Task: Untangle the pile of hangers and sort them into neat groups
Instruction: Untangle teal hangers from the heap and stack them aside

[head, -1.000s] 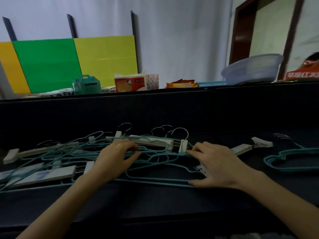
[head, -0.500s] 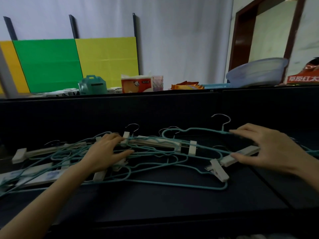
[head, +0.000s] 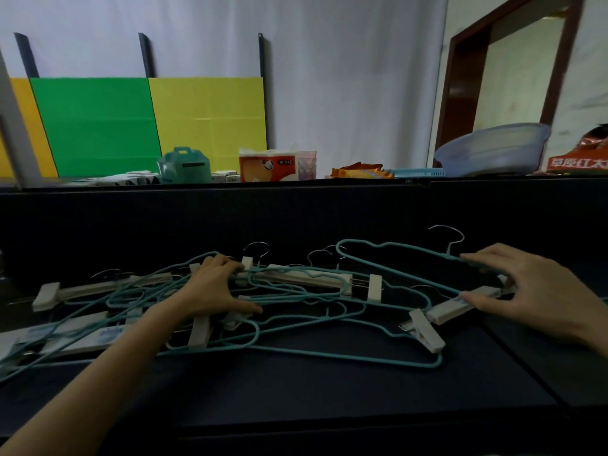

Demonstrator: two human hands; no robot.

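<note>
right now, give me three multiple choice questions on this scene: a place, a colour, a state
1. The tissue pack stands where from the teal box, as seen? a) left b) right c) on top
2. The wire hangers are a) red b) teal c) yellow
3. The left hand a) rests on the pile of hangers b) hangs off the table c) holds a cup
Key: b, the pack is right of the box; b, their wire is teal; a, its palm lies on the pile.

At the worktop (head: 296, 386) left edge the hanger pile (head: 296, 292) runs off frame; left hand (head: 207, 291) fingers (head: 220, 263) end buried in it; right hand (head: 533, 287) hides one end of a clip hanger (head: 450, 310); labels (head: 108, 332) blurred, unreadable.
</note>
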